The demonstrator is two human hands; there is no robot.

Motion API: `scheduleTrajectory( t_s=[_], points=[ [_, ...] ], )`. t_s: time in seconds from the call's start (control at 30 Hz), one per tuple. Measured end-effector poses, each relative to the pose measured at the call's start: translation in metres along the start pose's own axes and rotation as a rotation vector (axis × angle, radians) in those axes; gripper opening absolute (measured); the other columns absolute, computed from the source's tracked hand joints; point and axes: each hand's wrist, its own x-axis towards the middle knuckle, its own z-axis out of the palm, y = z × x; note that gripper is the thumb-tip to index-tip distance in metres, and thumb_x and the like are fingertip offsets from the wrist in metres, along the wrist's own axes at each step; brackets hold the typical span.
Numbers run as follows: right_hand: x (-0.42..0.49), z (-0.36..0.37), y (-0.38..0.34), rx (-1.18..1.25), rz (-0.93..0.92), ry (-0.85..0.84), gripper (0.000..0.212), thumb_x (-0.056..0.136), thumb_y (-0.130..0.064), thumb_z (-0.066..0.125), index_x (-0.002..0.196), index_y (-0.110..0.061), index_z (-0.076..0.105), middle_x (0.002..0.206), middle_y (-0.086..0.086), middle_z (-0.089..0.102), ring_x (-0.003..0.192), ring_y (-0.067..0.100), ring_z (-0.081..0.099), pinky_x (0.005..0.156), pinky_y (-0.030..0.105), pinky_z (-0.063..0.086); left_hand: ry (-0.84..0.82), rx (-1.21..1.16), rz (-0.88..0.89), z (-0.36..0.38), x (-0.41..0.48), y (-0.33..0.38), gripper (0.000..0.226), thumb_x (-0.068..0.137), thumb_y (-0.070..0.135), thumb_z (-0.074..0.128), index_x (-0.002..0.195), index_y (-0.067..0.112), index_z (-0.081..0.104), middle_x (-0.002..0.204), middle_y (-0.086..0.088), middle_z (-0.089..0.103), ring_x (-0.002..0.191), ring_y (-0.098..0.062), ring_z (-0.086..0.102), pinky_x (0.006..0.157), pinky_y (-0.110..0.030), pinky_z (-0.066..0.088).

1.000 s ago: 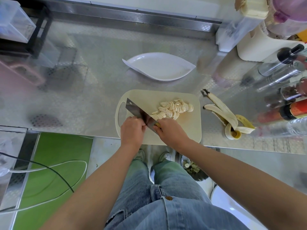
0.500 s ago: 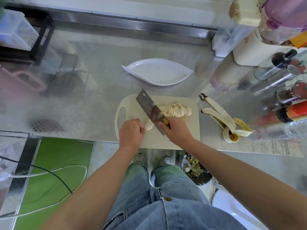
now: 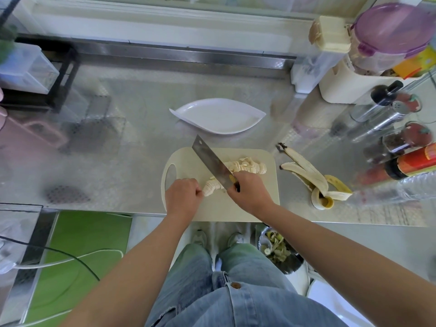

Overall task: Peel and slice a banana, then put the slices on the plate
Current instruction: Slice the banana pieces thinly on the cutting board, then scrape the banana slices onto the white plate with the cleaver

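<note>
The right hand [image 3: 250,192] grips the handle of a wide knife [image 3: 212,161], and the blade is tilted over the cutting board [image 3: 184,161]. The left hand [image 3: 182,198], fingers curled, holds the end of the uncut banana piece [image 3: 212,187] on the board. The two hands are near each other but not touching. The slices [image 3: 247,165] lie behind the blade. The white plate [image 3: 219,116] stands beyond the board, and the peel [image 3: 309,175] lies to its right.

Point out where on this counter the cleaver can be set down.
Widest bare patch: the steel counter left of the cutting board, in front of the black rack. A narrower strip lies between the white plate and the steel back rail. Crowded: right side, with the banana peel and spice bottles.
</note>
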Motion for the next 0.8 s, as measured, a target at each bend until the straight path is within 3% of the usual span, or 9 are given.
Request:
scheduleTrajectory(
  t_s=[0.23, 0.47, 0.63, 0.8],
  points=[
    [-0.003, 0.001, 0.003, 0.013, -0.018, -0.008, 0.028, 0.084, -0.016, 0.055, 0.060, -0.010, 0.042, 0.059, 0.002, 0.042, 0.053, 0.019, 0.037, 0.049, 0.030, 0.024, 0.018, 0.012, -0.017, 0.005, -0.005, -0.006, 0.014, 0.089, 0.027, 0.062, 0.097, 0.022, 0.070, 0.093, 0.003, 0.067, 0.088, -0.016, 0.053, 0.064, -0.027, 0.038],
    [0.004, -0.002, 0.003, 0.014, -0.027, 0.004, 0.026, 0.084, -0.016, 0.056, 0.062, -0.005, 0.046, 0.061, 0.004, 0.045, 0.054, 0.019, 0.039, 0.049, 0.031, 0.029, -0.050, 0.112, 0.074, -0.002, -0.010, -0.010, 0.033, 0.093, 0.022, 0.050, 0.123, 0.029, 0.062, 0.101, -0.001, 0.061, 0.098, -0.019, 0.051, 0.071, -0.031, 0.044],
    [0.007, -0.007, -0.002, 0.013, -0.034, 0.026, 0.028, 0.083, -0.012, 0.058, 0.060, -0.008, 0.042, 0.061, 0.003, 0.042, 0.055, 0.019, 0.037, 0.049, 0.032, 0.028, -0.071, 0.165, 0.087, -0.006, -0.010, -0.009, 0.027, 0.093, 0.031, 0.048, 0.105, 0.028, 0.072, 0.090, 0.004, 0.056, 0.089, -0.013, 0.046, 0.064, -0.026, 0.042],
    [0.010, -0.010, -0.002, 0.017, -0.040, 0.029, 0.028, 0.083, -0.012, 0.058, 0.060, -0.007, 0.044, 0.061, 0.004, 0.043, 0.055, 0.021, 0.039, 0.050, 0.033, 0.031, -0.108, 0.372, 0.224, -0.011, -0.012, -0.005, 0.032, 0.094, 0.033, 0.042, 0.105, 0.019, 0.069, 0.100, 0.000, 0.057, 0.101, -0.017, 0.048, 0.068, -0.027, 0.045]
  ],
)
